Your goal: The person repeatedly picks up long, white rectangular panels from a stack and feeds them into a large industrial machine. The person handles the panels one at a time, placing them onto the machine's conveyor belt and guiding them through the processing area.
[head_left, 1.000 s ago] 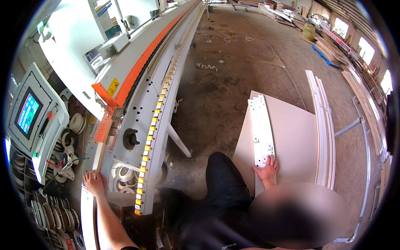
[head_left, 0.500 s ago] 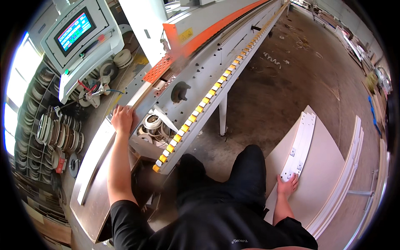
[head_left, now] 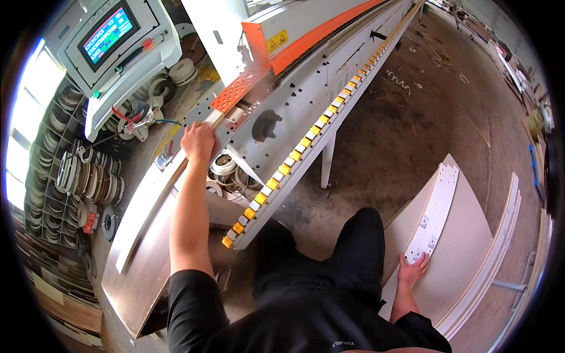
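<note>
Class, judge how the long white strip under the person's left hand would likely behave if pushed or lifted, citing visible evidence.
The white strip is probably fairly stiff: it looks like a board with crisp edges. Pushed, it would likely slide rather than roll, being flat. Lifted by one end, it might tip or swing, since it is long and narrow.

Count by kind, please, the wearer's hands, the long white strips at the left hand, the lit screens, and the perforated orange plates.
Hands: 2, left hand and right hand
Long white strip: 1
Lit screen: 1
Perforated orange plate: 1
Total: 5
</note>
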Demonstrator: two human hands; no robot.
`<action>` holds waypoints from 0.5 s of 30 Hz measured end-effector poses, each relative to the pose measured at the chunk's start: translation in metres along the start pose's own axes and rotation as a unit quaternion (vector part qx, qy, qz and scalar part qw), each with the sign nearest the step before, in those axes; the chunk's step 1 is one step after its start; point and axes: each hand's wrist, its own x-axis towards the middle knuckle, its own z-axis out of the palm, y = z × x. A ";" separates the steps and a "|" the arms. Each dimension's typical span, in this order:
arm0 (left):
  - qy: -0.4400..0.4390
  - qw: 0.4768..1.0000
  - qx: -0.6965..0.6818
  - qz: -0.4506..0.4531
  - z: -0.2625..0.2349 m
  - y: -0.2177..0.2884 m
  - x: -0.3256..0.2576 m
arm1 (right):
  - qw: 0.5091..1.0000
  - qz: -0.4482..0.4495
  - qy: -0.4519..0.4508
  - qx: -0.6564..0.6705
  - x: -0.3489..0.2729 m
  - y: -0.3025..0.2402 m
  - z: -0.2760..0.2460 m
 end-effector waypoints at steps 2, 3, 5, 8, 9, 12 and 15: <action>-0.015 1.000 0.002 0.004 0.005 0.014 0.013 | 1.000 -0.002 -0.004 -0.008 0.000 0.003 -0.001; -0.021 1.000 0.004 0.004 0.009 0.021 0.019 | 1.000 -0.001 -0.009 -0.013 0.001 0.000 -0.003; 0.004 1.000 -0.010 0.009 0.018 0.031 0.027 | 1.000 0.000 -0.023 -0.016 0.001 -0.002 -0.004; 0.048 0.998 -0.039 0.030 0.027 0.025 0.031 | 0.999 0.001 -0.030 -0.014 -0.001 -0.010 -0.003; 0.050 0.997 -0.046 0.035 0.028 0.024 0.030 | 1.000 0.001 -0.021 -0.017 -0.003 -0.009 -0.003; 0.068 0.994 -0.077 0.033 0.023 0.018 0.014 | 1.000 0.001 -0.003 -0.016 -0.002 0.000 0.001; 0.087 0.991 -0.096 0.044 0.012 -0.003 -0.010 | 0.999 0.012 -0.018 -0.033 -0.002 -0.001 0.003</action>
